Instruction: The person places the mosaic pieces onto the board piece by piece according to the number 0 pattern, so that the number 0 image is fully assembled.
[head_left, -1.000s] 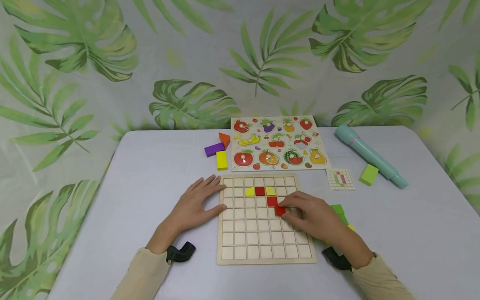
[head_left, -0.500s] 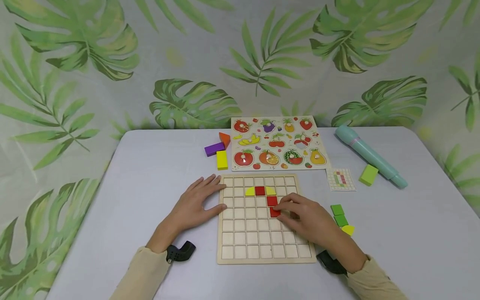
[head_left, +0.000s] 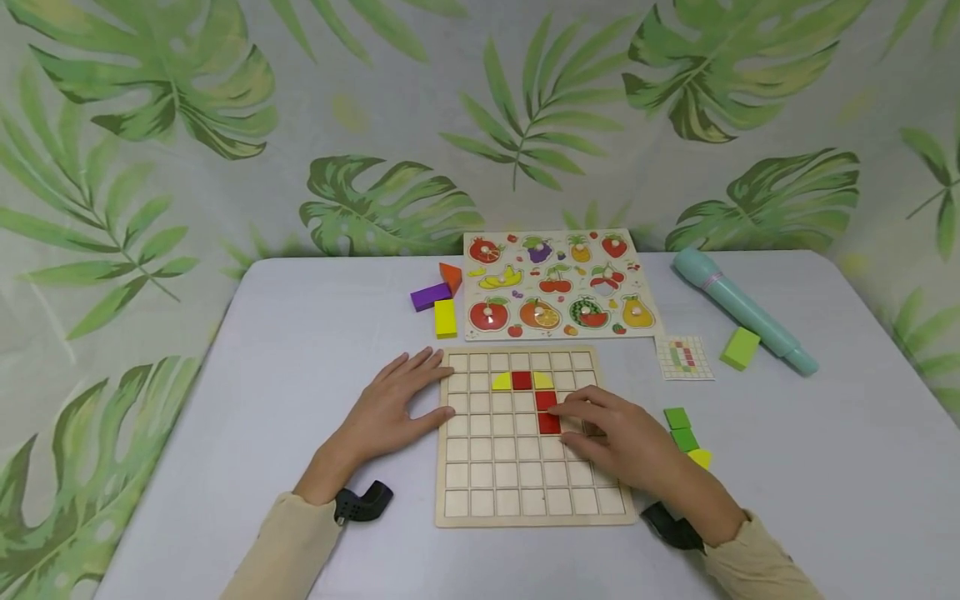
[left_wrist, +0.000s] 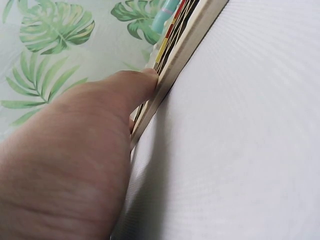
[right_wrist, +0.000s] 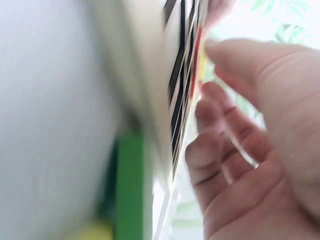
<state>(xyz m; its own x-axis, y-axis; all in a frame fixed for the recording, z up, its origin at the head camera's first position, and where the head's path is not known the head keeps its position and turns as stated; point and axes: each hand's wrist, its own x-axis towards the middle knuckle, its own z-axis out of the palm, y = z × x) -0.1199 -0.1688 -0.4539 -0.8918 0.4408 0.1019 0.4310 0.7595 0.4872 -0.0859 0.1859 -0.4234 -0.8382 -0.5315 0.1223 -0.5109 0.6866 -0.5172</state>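
- Your right hand (head_left: 622, 437) lies on the square wooden grid board (head_left: 534, 437), fingertips touching the lower red square tile (head_left: 549, 423).
- The red tiles run away from you, then step left.
- Your left hand (head_left: 393, 404), fingers spread flat, braces the board's left edge.

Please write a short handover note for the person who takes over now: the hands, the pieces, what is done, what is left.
Left hand: flat, steadying the square wooden grid board at its left edge.
Right hand: fingertips on the lowest red square tile; no closed grip.
Done: three red tiles and two yellow quarter-round pieces sit in the grid.
Left: two green square tiles and a yellow piece wait to the board's right.
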